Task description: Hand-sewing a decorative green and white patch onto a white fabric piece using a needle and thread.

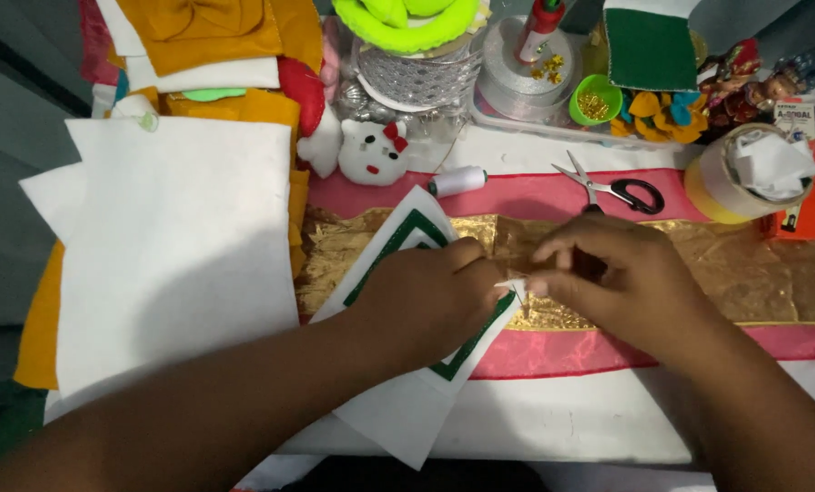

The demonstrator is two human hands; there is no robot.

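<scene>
I see two bare forearms coming in from the lower edge, no sleeves, watch or rings showing. My left hand (426,296) and right hand (612,278) are ungloved, with short plain fingernails.

1. An orange-red flat packet (794,219) lies at the far right edge of the surface, partly under a round yellow tub
2. Just behind it stands a small white and red printed card pack (794,116), upright and rectangular

felt piece (398,401) lies under the left hand (426,296); scissors (612,187) far of the right hand (608,282); thread spool (458,181) left of scissors.
</scene>
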